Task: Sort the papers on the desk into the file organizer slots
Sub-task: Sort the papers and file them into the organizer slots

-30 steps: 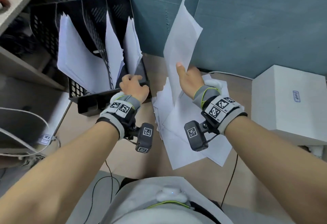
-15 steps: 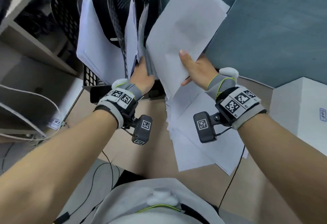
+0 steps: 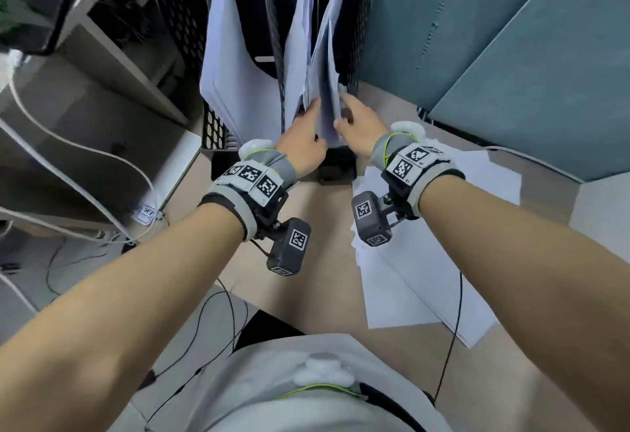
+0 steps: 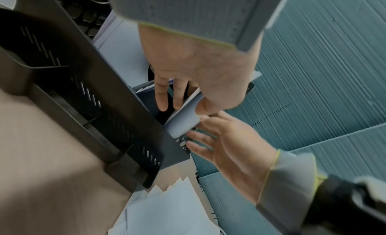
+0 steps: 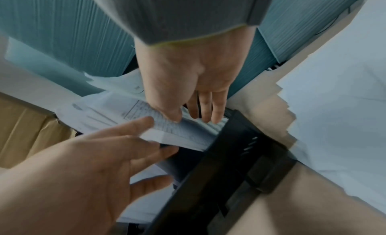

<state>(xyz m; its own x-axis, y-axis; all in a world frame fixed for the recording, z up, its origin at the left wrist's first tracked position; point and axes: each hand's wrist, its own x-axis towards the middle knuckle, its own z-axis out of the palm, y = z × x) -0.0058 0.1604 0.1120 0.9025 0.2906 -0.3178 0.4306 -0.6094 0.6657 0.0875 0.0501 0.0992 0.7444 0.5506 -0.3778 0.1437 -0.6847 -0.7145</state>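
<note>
A black mesh file organizer [image 3: 354,39] stands upright at the back of the desk, with white papers in its slots. My right hand [image 3: 344,114] pinches a printed sheet [image 3: 329,66] by its lower edge, thumb on the near face [image 5: 173,114], and the sheet stands in the rightmost slot. My left hand [image 3: 308,121] reaches in beside it, its straight fingers [image 4: 163,98] holding the filed papers apart. More loose sheets [image 3: 426,268] lie in a pile on the desk under my right forearm.
Teal partition panels [image 3: 511,56] close off the back and right. A white box [image 3: 603,213] sits at the right edge. A shelf unit [image 3: 112,56] with cables [image 3: 85,158] stands to the left of the organizer.
My right hand has carried the sheet from above the desk pile forward and left into the organizer's right slot. My left hand left the organizer's front edge and reached in among the filed papers.
</note>
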